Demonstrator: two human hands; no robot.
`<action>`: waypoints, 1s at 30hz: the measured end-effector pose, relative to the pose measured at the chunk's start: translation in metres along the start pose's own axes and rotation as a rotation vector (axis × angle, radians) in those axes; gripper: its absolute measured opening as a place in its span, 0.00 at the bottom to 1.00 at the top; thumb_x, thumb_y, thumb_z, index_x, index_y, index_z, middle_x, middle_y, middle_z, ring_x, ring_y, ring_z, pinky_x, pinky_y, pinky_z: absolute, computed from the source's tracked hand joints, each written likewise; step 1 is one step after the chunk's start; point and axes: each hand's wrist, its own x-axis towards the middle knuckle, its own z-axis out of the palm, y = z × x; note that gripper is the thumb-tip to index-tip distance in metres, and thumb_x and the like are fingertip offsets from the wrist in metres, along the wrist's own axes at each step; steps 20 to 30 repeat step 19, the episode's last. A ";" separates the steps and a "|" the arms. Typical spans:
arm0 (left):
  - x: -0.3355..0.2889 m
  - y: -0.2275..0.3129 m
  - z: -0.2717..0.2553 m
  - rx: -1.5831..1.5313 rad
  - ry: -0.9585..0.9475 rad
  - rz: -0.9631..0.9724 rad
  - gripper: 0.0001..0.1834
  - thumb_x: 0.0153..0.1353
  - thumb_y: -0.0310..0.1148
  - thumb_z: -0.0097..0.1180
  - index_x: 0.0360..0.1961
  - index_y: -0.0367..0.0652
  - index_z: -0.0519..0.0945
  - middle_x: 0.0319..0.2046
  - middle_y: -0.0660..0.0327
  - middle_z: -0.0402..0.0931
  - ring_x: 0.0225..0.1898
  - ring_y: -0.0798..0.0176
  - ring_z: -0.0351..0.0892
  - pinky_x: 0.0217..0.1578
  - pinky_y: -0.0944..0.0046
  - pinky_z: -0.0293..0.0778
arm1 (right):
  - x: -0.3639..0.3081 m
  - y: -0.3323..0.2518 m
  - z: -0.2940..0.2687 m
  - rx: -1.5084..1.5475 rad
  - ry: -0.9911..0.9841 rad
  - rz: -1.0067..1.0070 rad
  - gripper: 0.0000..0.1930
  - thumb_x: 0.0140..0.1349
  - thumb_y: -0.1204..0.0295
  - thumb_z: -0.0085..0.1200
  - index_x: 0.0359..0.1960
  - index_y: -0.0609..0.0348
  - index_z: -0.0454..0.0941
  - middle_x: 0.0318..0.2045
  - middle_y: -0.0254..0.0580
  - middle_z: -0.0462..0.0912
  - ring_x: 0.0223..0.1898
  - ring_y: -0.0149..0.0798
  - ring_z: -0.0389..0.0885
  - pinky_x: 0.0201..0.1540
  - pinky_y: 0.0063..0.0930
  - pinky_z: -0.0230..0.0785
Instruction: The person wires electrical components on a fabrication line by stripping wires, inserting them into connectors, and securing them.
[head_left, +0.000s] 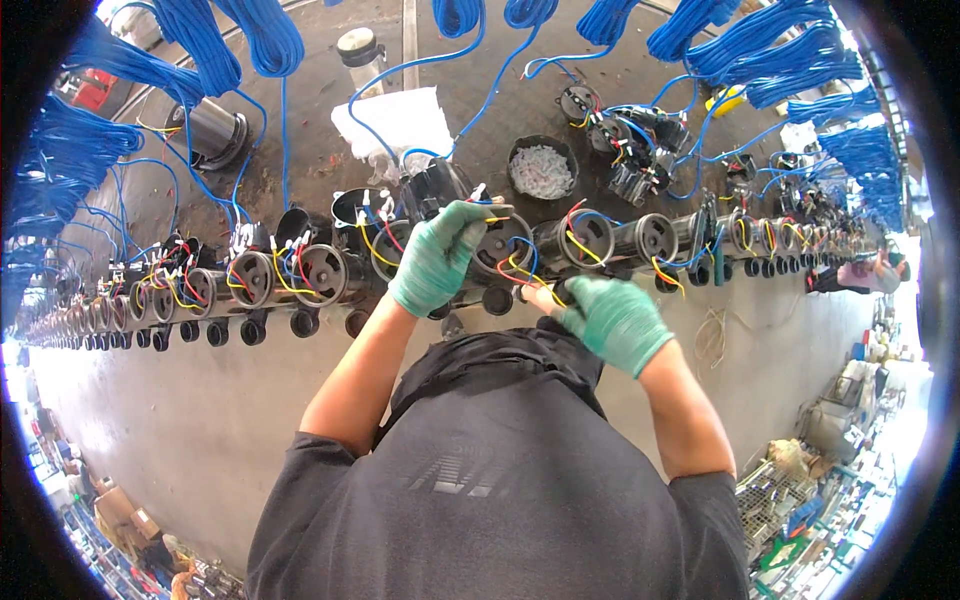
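My left hand (438,258), in a green glove, is closed beside the rim of a round black motor housing (500,245) in front of me. A thin dark piece shows at its fingertips, too small to name. My right hand (615,322), also gloved in green with bare fingertips showing, is at the housing's lower right. Its fingers pinch at the ends of the red and yellow wires (522,272) that come out of this housing, along with a blue one. A black cylindrical part (435,188) lies just behind my left hand.
A long row of similar black housings (325,275) with coloured wires lines the bench edge (390,285). Coiled blue cables (270,35) lie along the far side. Behind the row are a black bowl (543,168) of small pale pieces, a white sheet (395,125) and a clear jar (360,50).
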 end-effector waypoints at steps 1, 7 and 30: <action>-0.001 0.000 0.004 -0.002 0.000 0.001 0.11 0.79 0.27 0.55 0.58 0.39 0.83 0.48 0.53 0.90 0.45 0.64 0.87 0.52 0.63 0.79 | -0.007 0.004 0.021 0.034 0.018 -0.003 0.13 0.73 0.61 0.60 0.50 0.55 0.81 0.31 0.51 0.88 0.33 0.59 0.88 0.36 0.52 0.79; -0.002 -0.011 0.017 0.053 0.005 0.091 0.08 0.79 0.28 0.56 0.54 0.40 0.81 0.36 0.55 0.83 0.36 0.61 0.78 0.42 0.61 0.77 | -0.007 0.008 0.057 0.360 0.248 0.161 0.05 0.71 0.70 0.60 0.42 0.57 0.84 0.33 0.56 0.87 0.35 0.64 0.85 0.38 0.53 0.76; 0.013 -0.028 0.020 0.076 -0.220 -0.009 0.11 0.82 0.36 0.54 0.57 0.42 0.78 0.39 0.47 0.83 0.38 0.51 0.82 0.45 0.55 0.78 | 0.036 -0.021 0.004 0.337 0.253 -0.295 0.18 0.63 0.70 0.71 0.53 0.62 0.82 0.38 0.53 0.86 0.38 0.58 0.87 0.42 0.46 0.79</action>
